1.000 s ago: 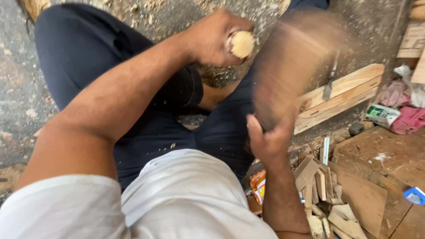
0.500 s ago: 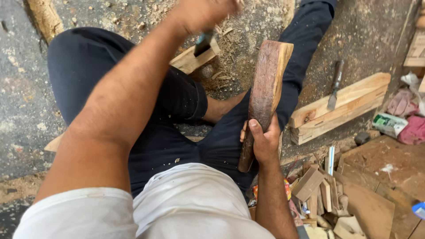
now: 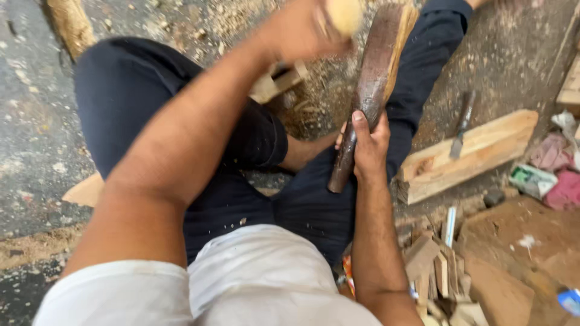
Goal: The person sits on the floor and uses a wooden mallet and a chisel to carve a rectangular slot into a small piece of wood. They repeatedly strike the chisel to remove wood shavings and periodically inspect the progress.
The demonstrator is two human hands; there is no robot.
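Observation:
I sit on the ground with legs in dark trousers (image 3: 139,96) spread. My left hand (image 3: 305,30) is at the top of the view, blurred, closed on a tool with a round pale wooden end (image 3: 345,13). Below it a pale wooden block (image 3: 279,81) lies on the sawdust, partly hidden by my forearm. My right hand (image 3: 365,145) grips the thin handle of a dark wooden mallet (image 3: 377,66), which stands nearly upright between my knees, just right of my left hand.
A pale plank (image 3: 477,157) lies on the right with a metal chisel (image 3: 462,124) on it. Several wood offcuts (image 3: 438,271) are heaped at the lower right. Pink cloth (image 3: 559,175) sits at the right edge. A rough log (image 3: 69,24) lies at the top left.
The mallet, a swinging blur one second ago, now stands upright and sharp in my right hand. My left hand with its tool has shifted up in the view and is blurred.

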